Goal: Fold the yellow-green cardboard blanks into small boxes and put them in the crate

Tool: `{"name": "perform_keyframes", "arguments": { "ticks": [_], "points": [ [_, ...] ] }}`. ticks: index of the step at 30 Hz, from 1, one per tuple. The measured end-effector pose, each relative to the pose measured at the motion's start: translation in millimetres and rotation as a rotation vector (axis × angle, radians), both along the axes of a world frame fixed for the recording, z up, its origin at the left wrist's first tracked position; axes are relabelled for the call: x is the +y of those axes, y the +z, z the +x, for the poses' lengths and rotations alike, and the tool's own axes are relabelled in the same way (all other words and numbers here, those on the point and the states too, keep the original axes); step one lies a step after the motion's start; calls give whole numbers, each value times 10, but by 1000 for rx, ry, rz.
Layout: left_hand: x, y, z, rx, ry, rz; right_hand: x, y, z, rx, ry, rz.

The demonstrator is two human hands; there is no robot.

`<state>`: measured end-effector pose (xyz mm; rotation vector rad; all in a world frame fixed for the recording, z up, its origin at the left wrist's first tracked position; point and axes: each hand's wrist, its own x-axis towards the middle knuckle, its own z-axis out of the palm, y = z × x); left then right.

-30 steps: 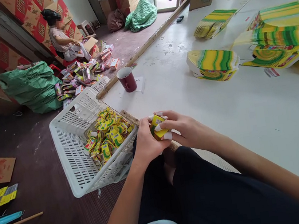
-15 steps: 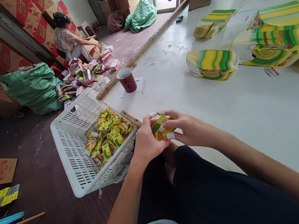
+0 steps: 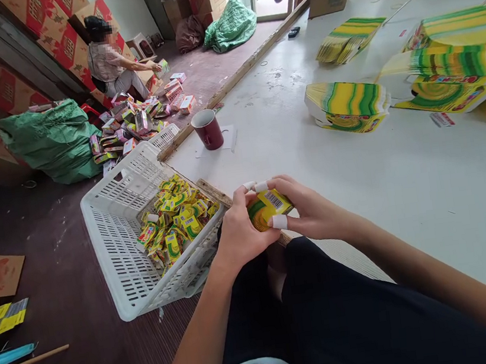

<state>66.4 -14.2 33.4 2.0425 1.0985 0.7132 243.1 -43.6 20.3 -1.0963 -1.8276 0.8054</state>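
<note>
Between my two hands, above my lap at the table's edge, is a small yellow and green cardboard box [image 3: 264, 208] with a barcode on one flap. My left hand [image 3: 242, 227] wraps round its left side, fingers closed. From the right, my right hand [image 3: 307, 209] pinches the barcode part between thumb and fingers. White tape or finger covers sit on several fingertips. Left of my hands a white plastic crate [image 3: 122, 269] holds a heap of similar yellow boxes [image 3: 180, 220].
Stacks of flat yellow-green cartons [image 3: 347, 105] lie on the white table [image 3: 271, 124]. A maroon mug [image 3: 208, 131] stands near its left edge. Beyond the crate, a person [image 3: 108, 62] sits beside a pile of small boxes [image 3: 140, 121] and a green sack [image 3: 50, 144].
The fingers of my right hand have shifted, and more of the box's barcode side now shows. The person in the background has lifted a small box.
</note>
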Motion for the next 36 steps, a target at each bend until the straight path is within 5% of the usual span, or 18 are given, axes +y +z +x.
{"name": "perform_keyframes", "arguments": {
  "ticks": [6,13,20,28,36],
  "points": [
    [-91,-66,106,21,15,36,5,-52,-132,59,-281,31],
    [-31,-85,82,273,78,189,15,-45,-120,186,-369,-103],
    [-104,-131,41,341,171,242,-22,-80,-191,-77,-349,-179],
    [-66,-189,-46,234,230,275,-13,-169,-209,105,-270,-184],
    [-134,-231,-78,181,209,219,-108,-239,-272,15,-271,-100]
  ]
}}
